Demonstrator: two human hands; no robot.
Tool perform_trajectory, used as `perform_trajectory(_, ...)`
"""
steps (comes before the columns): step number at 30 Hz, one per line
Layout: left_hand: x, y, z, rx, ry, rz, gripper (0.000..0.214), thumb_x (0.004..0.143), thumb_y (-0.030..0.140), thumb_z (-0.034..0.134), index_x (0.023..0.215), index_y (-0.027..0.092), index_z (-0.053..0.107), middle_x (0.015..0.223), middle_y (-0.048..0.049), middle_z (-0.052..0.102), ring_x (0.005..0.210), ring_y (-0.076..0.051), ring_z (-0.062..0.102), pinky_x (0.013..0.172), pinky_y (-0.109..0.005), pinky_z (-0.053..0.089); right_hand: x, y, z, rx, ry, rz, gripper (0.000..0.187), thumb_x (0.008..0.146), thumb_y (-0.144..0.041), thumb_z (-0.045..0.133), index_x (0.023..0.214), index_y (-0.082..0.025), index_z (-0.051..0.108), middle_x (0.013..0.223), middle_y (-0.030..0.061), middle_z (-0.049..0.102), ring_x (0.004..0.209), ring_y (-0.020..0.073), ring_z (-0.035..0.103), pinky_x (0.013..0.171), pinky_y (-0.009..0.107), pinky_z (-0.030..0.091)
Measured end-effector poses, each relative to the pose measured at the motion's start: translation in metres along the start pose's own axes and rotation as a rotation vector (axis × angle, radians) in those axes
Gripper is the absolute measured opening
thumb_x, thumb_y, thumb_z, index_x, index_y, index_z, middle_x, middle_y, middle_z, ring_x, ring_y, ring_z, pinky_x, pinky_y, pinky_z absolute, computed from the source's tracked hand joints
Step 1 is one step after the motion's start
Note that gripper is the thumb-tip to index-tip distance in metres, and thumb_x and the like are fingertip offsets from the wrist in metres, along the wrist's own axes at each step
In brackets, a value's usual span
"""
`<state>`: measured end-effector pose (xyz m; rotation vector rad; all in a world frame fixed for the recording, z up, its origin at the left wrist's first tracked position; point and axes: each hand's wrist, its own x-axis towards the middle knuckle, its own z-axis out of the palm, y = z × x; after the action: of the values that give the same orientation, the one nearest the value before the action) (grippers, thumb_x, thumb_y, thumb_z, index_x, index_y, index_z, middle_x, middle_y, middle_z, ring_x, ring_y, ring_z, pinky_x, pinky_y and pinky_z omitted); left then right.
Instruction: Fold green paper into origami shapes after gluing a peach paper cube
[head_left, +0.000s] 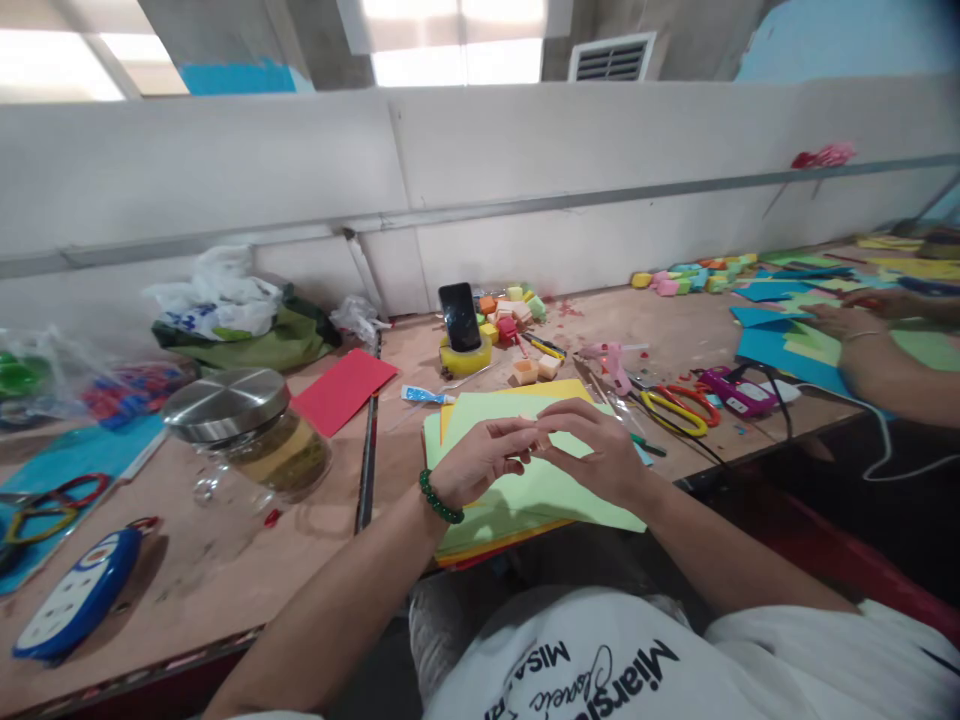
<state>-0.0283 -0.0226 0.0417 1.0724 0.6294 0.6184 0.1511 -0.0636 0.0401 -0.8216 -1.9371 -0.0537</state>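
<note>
My left hand (486,456), with a green bead bracelet (439,498) on the wrist, meets my right hand (596,447) over a stack of coloured paper sheets (525,490), light green on top. The fingertips of both hands pinch together on a tiny pale thing that I cannot make out. The hands hover just above the stack near the table's front edge.
A glass jar with a steel lid (247,435) stands to the left, beside a red sheet (343,388). A phone on a yellow tape roll (462,335), foam cubes (514,310), yellow scissors (679,408) and a purple glue gun (731,390) lie behind. Another person's arm (885,365) works at the right.
</note>
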Motion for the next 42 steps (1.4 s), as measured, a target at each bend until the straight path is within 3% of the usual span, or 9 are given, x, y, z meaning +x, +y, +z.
perform_trajectory(5, 0.006, -0.002, 0.005, 0.032, -0.033, -0.036, 0.048, 0.059, 0.042, 0.089, 0.096, 0.016, 0.072, 0.078, -0.0012, 0.066, 0.065, -0.009, 0.056, 0.064, -0.024, 0.042, -0.011, 0.007, -0.009, 0.109, 0.009, 0.028, 0.005, 0.088, -0.022, 0.066, 0.093, -0.022, 0.066, 0.089, 0.0052, 0.067, 0.084, 0.0148, 0.067, 0.074, 0.027, 0.058)
perform_trajectory(8, 0.013, -0.002, 0.009, 0.057, -0.073, -0.132, 0.043, 0.058, 0.042, 0.089, 0.085, 0.015, 0.071, 0.078, -0.0016, 0.066, 0.064, -0.009, 0.058, 0.065, -0.025, 0.046, -0.019, 0.015, -0.016, 0.105, 0.056, 0.006, 0.006, 0.09, -0.021, 0.062, 0.092, -0.022, 0.068, 0.089, 0.0057, 0.066, 0.081, 0.0138, 0.066, 0.07, 0.026, 0.057)
perform_trajectory(18, 0.044, 0.01, 0.015, 0.161, -0.17, -0.187, 0.043, 0.057, 0.041, 0.09, 0.083, 0.014, 0.069, 0.068, 0.0008, 0.065, 0.06, -0.01, 0.062, 0.061, -0.023, 0.048, -0.028, 0.039, -0.039, -0.072, 0.088, -0.106, 0.017, 0.091, -0.02, 0.059, 0.106, -0.023, 0.068, 0.091, 0.0076, 0.066, 0.081, 0.0164, 0.063, 0.068, 0.029, 0.055)
perform_trajectory(20, 0.048, 0.016, 0.012, 0.172, -0.156, -0.195, 0.043, 0.056, 0.039, 0.09, 0.082, 0.014, 0.067, 0.072, -0.0009, 0.067, 0.064, -0.012, 0.065, 0.063, -0.023, 0.049, -0.03, 0.055, -0.05, -0.136, 0.083, -0.015, 0.015, 0.093, -0.023, 0.056, 0.102, -0.022, 0.068, 0.091, 0.008, 0.068, 0.083, 0.0176, 0.065, 0.072, 0.031, 0.055)
perform_trajectory(23, 0.055, 0.019, 0.001, 0.16, -0.033, -0.137, 0.044, 0.056, 0.038, 0.091, 0.08, 0.014, 0.065, 0.078, -0.0038, 0.07, 0.066, -0.014, 0.067, 0.063, -0.023, 0.049, -0.033, 0.096, -0.068, -0.389, 0.002, 0.327, 0.021, 0.094, -0.032, 0.052, 0.088, -0.021, 0.069, 0.083, 0.0072, 0.07, 0.079, 0.0202, 0.066, 0.072, 0.033, 0.053)
perform_trajectory(26, 0.062, 0.012, -0.011, 0.07, 0.098, -0.012, 0.042, 0.059, 0.04, 0.09, 0.08, 0.014, 0.064, 0.078, -0.0022, 0.067, 0.067, -0.015, 0.067, 0.064, -0.025, 0.05, -0.033, 0.143, -0.077, -0.653, -0.138, 0.626, 0.031, 0.09, -0.045, 0.055, 0.092, -0.018, 0.069, 0.087, 0.0125, 0.071, 0.086, 0.0273, 0.066, 0.072, 0.037, 0.05)
perform_trajectory(31, 0.07, -0.01, -0.026, -0.054, 0.129, 0.02, 0.042, 0.057, 0.038, 0.091, 0.077, 0.014, 0.062, 0.068, 0.0014, 0.061, 0.063, -0.014, 0.064, 0.063, -0.026, 0.049, -0.028, 0.183, -0.061, -0.411, -0.268, 0.946, 0.036, 0.082, -0.048, 0.063, 0.098, -0.016, 0.067, 0.088, 0.0107, 0.072, 0.078, 0.0215, 0.065, 0.067, 0.029, 0.046)
perform_trajectory(37, 0.071, -0.017, -0.033, -0.118, 0.107, 0.031, 0.042, 0.056, 0.036, 0.092, 0.078, 0.014, 0.064, 0.072, -0.0003, 0.063, 0.066, -0.015, 0.065, 0.065, -0.027, 0.049, -0.023, 0.188, -0.039, -0.313, -0.18, 1.076, 0.023, 0.07, -0.031, 0.066, 0.086, -0.014, 0.069, 0.077, 0.0088, 0.071, 0.069, 0.0215, 0.062, 0.06, 0.029, 0.043)
perform_trajectory(42, 0.069, -0.015, -0.031, -0.158, 0.148, 0.067, 0.041, 0.055, 0.034, 0.092, 0.079, 0.014, 0.065, 0.076, -0.0014, 0.067, 0.061, -0.013, 0.065, 0.057, -0.023, 0.047, -0.018, 0.178, -0.055, -0.328, -0.041, 1.076, 0.024, 0.071, -0.032, 0.06, 0.084, -0.014, 0.069, 0.071, 0.0074, 0.069, 0.068, 0.0238, 0.063, 0.058, 0.031, 0.045)
